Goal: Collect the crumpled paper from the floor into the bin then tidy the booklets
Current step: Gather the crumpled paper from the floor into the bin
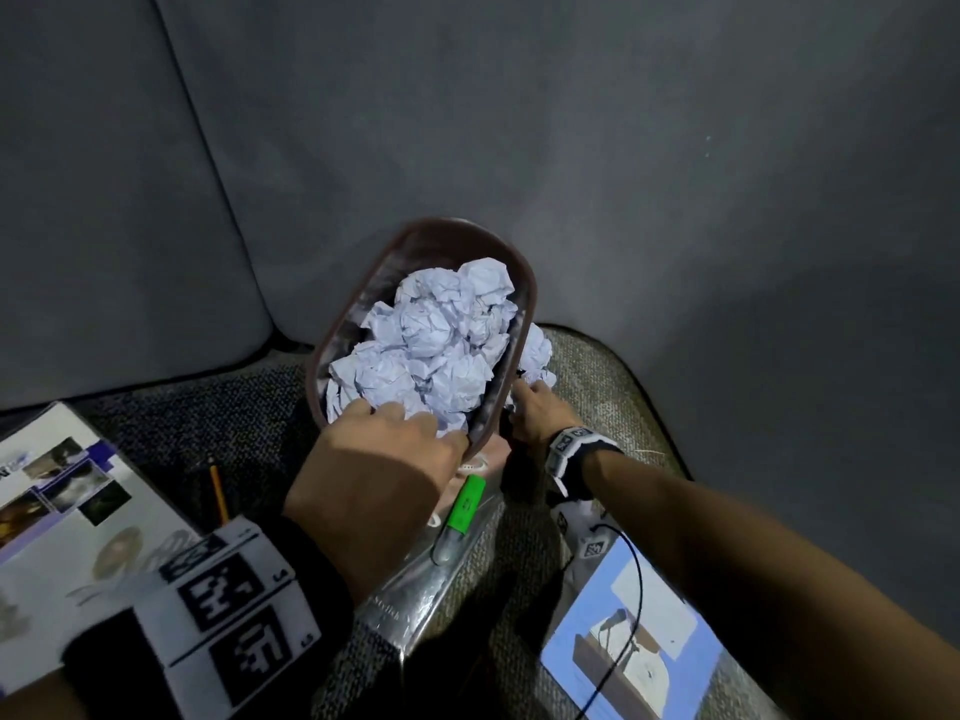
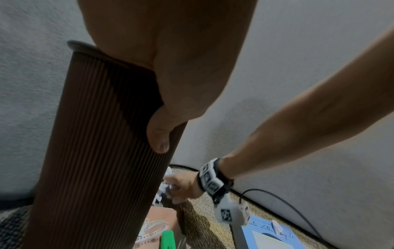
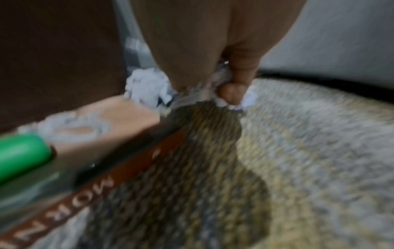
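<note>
A dimly lit room. A grey fabric sofa (image 1: 130,226) with a curved seam fills the upper left. A plain grey textured wall (image 1: 727,200) stands to the right. Below lies a speckled grey and tan woven carpet (image 1: 587,387).

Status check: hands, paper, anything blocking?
Left hand grips bin rim, bin tilted. Right hand down on paper ball beside bin. Bin nearly full of paper. Green marker, booklet close by.
</note>
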A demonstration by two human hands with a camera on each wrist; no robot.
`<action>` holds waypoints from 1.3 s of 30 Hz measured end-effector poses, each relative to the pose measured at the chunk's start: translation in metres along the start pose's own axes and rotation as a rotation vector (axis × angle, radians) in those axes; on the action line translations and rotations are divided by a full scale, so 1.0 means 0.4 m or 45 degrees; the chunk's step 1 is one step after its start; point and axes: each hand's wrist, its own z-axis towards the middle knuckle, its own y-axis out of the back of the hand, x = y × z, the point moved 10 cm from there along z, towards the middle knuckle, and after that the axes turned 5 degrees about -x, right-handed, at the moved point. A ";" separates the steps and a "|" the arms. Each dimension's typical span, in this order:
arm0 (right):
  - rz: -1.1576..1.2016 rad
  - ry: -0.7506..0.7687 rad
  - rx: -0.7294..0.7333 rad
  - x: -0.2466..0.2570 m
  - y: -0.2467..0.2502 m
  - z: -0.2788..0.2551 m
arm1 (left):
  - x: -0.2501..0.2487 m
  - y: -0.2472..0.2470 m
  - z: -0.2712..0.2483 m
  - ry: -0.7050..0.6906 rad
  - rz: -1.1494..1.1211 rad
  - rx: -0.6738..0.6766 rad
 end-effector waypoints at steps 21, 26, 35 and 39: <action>-0.772 0.978 0.629 0.549 0.323 -0.197 | 0.019 0.007 -0.017 0.001 0.037 0.057; -0.977 0.968 0.709 0.539 0.252 -0.186 | 0.065 0.014 -0.017 0.082 -0.002 -0.039; -0.627 0.791 0.645 0.549 0.378 -0.222 | 0.029 0.036 -0.026 -0.012 0.068 -0.051; -0.751 0.958 0.335 0.599 0.459 -0.252 | 0.030 0.035 -0.029 0.000 0.069 -0.068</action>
